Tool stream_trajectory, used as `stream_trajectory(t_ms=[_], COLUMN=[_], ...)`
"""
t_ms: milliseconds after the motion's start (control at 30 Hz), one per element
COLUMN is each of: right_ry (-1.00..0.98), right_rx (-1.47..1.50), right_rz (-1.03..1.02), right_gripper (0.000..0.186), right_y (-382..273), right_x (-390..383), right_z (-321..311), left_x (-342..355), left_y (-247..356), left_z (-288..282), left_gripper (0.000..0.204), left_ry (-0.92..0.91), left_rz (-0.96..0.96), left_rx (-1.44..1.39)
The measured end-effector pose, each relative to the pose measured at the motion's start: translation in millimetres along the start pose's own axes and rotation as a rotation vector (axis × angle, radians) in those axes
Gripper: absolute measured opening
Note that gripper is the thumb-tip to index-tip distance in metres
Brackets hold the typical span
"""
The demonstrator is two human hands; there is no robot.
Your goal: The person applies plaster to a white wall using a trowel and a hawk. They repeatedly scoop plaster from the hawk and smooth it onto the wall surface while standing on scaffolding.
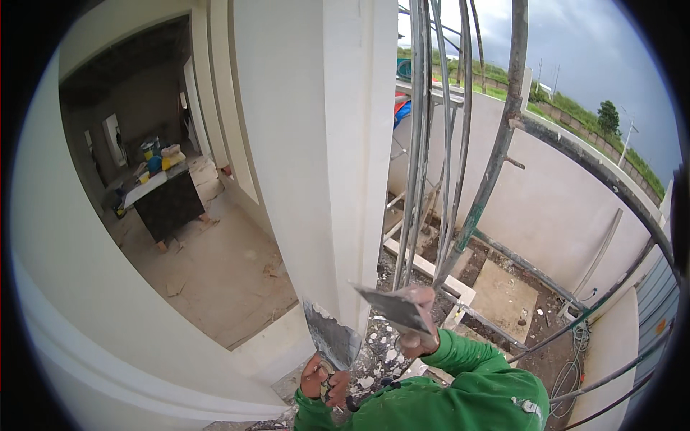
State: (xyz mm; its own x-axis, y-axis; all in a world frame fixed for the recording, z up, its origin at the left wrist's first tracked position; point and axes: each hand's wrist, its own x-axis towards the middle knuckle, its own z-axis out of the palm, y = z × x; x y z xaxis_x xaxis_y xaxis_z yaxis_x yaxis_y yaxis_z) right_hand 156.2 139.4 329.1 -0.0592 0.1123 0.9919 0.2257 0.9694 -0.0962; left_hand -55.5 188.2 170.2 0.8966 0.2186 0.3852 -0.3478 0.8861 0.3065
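Note:
My left hand is closed around the handle of a broad putty knife. Its grey blade points up beside the base of the white wall corner, with pale filler on the upper edge. To the right, my right hand grips a second flat-bladed scraper, blurred, with its blade aimed left toward the corner. The two blades are apart. Green sleeves cover both arms; the right hand's grip on the handle is partly hidden.
Scaffold pipes stand close on my right. Below lies rubble-strewn ground. At left a wide opening shows a room with a dark box-like table bearing containers. A coiled hose lies by the boundary wall.

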Motion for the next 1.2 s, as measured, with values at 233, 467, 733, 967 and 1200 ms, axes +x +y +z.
stream_trajectory(t_ms=[233,467,733,967,1200], right_ry=[-0.719,-0.551,-0.413,-0.283,-0.037], right_rx=[-0.812,-1.005,-0.754,-0.258,-0.026], right_rz=[0.502,-0.07,-0.149,0.29,0.505], right_gripper=[0.064,0.037,0.037,0.042,0.019], right_y=[11,39,85,72,70], right_x=[-20,-30,-4,-66,-67], right_z=[-108,-110,-155,-122,-92], left_x=[68,133,87,133,126], left_y=[35,12,-56,-29,-33], left_z=[75,114,-32,46,81], left_gripper=[0.052,0.045,0.055,0.074,0.065], left_ry=[0.196,0.808,1.092,1.719,1.67], left_rz=[0.208,0.253,-0.08,0.792,0.805], left_rx=[0.736,1.701,1.871,1.829,2.019])
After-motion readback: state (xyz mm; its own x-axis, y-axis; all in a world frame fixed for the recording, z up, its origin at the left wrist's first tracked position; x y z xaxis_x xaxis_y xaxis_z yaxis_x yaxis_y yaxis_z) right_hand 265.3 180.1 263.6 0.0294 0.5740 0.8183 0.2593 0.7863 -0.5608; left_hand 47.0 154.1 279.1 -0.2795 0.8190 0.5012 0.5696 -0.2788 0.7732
